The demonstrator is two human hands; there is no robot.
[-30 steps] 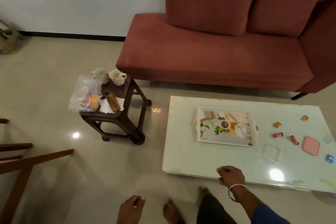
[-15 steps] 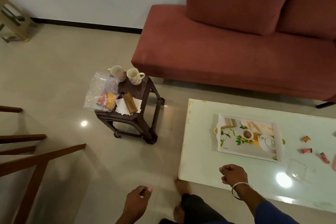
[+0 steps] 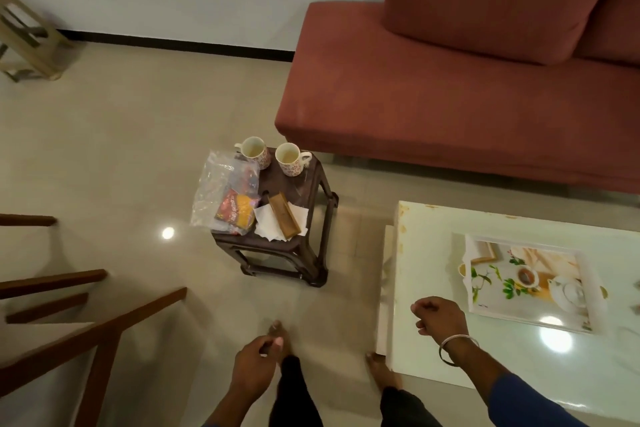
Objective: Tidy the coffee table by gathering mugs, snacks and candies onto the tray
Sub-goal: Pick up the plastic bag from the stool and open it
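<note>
Two floral mugs [image 3: 255,151] [image 3: 291,158] stand at the back of a small dark stool [image 3: 304,194]. In front of them lie a clear plastic bag with a red and yellow snack packet [image 3: 236,210], white napkins [image 3: 273,224] and a brown bar [image 3: 284,220]. The printed white tray [image 3: 585,291] sits on the white coffee table [image 3: 429,253] at right and carries nothing. My left hand [image 3: 254,362] hangs over the floor, fingers loosely curled, holding nothing. My right hand [image 3: 440,317] hovers over the table's left end, loosely curled, with a bangle at the wrist.
A red sofa [image 3: 450,97] runs behind the stool and the table. Wooden chair rails [image 3: 69,322] stand at the left, and a pale stool [image 3: 27,42] sits by the far wall. My bare feet are on the tiled floor between stool and table.
My view has swung left and closer to the dark stool, and the candies at the table's right end have left the frame. Both hands stay loosely curled, holding nothing.
</note>
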